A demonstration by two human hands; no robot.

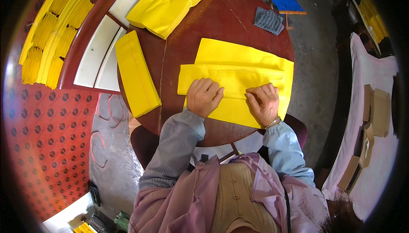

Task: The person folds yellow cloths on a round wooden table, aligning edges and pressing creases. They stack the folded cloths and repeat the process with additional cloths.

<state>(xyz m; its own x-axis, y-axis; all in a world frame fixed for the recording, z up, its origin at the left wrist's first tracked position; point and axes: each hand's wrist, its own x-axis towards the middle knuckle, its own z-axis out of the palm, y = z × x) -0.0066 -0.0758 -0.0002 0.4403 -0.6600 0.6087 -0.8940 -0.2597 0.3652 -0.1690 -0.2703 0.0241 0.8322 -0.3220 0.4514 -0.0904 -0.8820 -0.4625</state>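
A yellow sheet [243,77], like paper or thin cloth, lies partly folded on the round table in front of me, with a folded strip across its middle. My left hand [205,97] is curled into a loose fist and rests on the left part of that strip, thumb to the right. On the strip's right part lies my right hand [264,104], fingers bent inward and thumb tip close to the forefinger. I see nothing held in either hand; the undersides of the fingers are hidden. Both hands touch the sheet, with a span of yellow between them.
The red-brown table [187,50] also carries a long folded yellow stack [137,74], a larger yellow piece [170,5] and a grey textured cloth [269,21]. Yellow bundles [55,33] are piled at far left. A blue-topped stool [284,2] and cardboard boxes [379,113] stand right.
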